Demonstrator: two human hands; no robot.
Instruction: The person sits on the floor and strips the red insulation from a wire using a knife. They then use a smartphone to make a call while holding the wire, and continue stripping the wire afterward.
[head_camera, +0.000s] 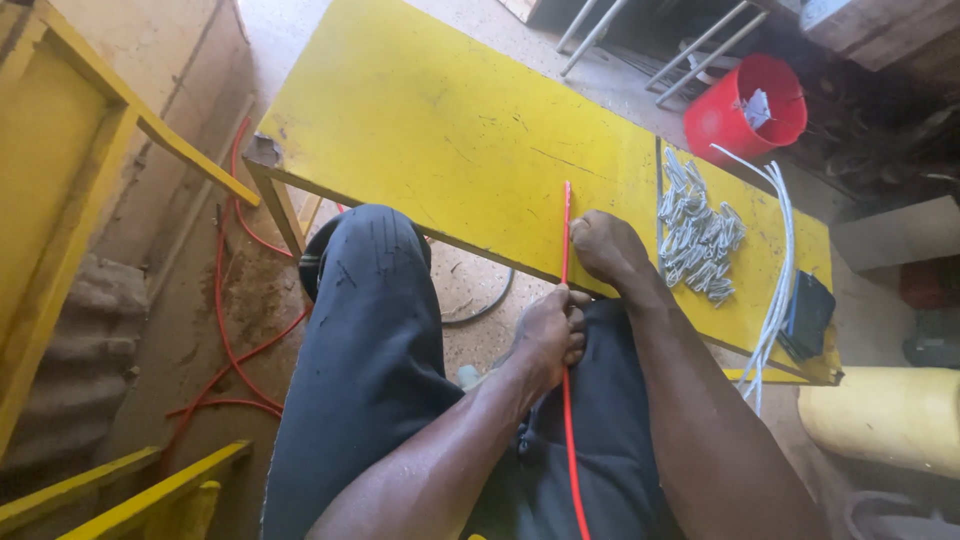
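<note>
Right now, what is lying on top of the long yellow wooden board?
On the yellow wooden board lie a thin red wire, a pile of bent grey wire pieces, white wires and a dark flat object. The right hand covers what is beneath it.

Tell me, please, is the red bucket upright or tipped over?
Tipped: the red bucket lies leaning on the ground beyond the yellow table, its open mouth facing the camera, with a pale scrap inside.
</note>
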